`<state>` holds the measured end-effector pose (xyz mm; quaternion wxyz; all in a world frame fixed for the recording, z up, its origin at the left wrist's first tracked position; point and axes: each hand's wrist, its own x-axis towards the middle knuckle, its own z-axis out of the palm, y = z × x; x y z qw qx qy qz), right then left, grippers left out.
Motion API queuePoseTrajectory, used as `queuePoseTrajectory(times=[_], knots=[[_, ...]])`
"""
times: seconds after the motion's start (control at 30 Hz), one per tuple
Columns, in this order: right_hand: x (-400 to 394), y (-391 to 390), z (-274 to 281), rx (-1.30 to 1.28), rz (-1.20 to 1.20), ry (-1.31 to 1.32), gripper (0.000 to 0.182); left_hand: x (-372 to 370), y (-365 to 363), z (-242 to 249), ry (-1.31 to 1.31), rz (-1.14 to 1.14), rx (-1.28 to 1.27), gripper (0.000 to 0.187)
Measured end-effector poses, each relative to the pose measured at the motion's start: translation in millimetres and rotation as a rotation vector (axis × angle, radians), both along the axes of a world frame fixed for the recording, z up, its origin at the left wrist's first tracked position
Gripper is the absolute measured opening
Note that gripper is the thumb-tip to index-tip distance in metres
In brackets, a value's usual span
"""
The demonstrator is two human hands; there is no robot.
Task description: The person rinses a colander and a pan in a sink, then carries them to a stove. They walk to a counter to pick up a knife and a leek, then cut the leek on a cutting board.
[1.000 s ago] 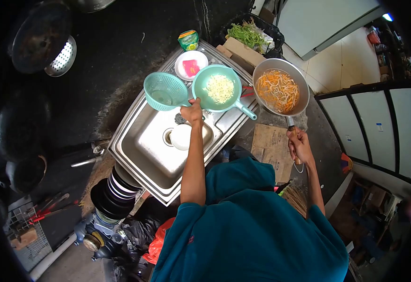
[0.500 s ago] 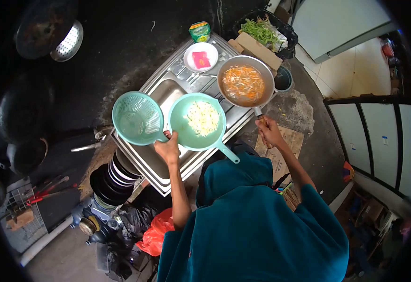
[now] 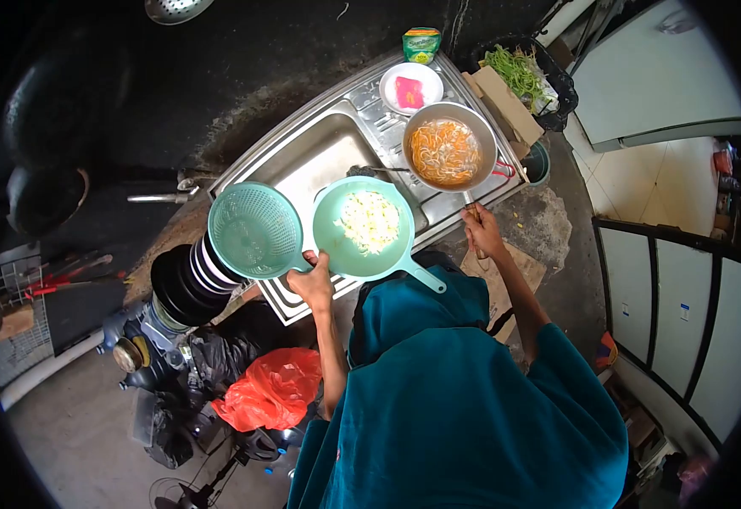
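My left hand is closed where two mint-green vessels meet, gripping the handle of a perforated colander and the rim of a handled bowl. Chopped pale vegetable lies in the bowl. The colander looks empty. My right hand is wrapped round the handle of a saucepan, which holds orange and whitish shreds in liquid. The pan is beside the bowl, over the right part of the steel sink. How my left fingers divide between the two vessels is partly hidden.
A white plate with a pink packet and a green pouch stand at the sink's back corner. A dark scouring pad lies behind the bowl. Stacked pots are at left; greens sit in a black bag.
The view has shifted. Relative to the plate, the saucepan, bowl and colander have moved left and slightly nearer to me. More of the sink basin and the scouring pad now show. Both grips stay.
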<state>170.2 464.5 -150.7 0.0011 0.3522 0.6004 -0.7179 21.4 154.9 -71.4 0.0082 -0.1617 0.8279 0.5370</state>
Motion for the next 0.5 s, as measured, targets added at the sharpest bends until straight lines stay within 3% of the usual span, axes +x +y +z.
queuePoseTrajectory(times=[0.1, 0.33, 0.5], knots=[[-2, 10, -4, 0.036, 0.052, -0.005, 0.024, 3, 3, 3, 0.056, -0.019, -0.008, 0.019], [-10, 14, -4, 0.261, 0.169, -0.154, 0.049, 3, 8, -7, -0.048, 0.004, 0.036, 0.017], [-6, 12, -6, 0.397, 0.088, -0.186, 0.061, 2, 10, -18, 0.019, -0.024, 0.038, 0.019]])
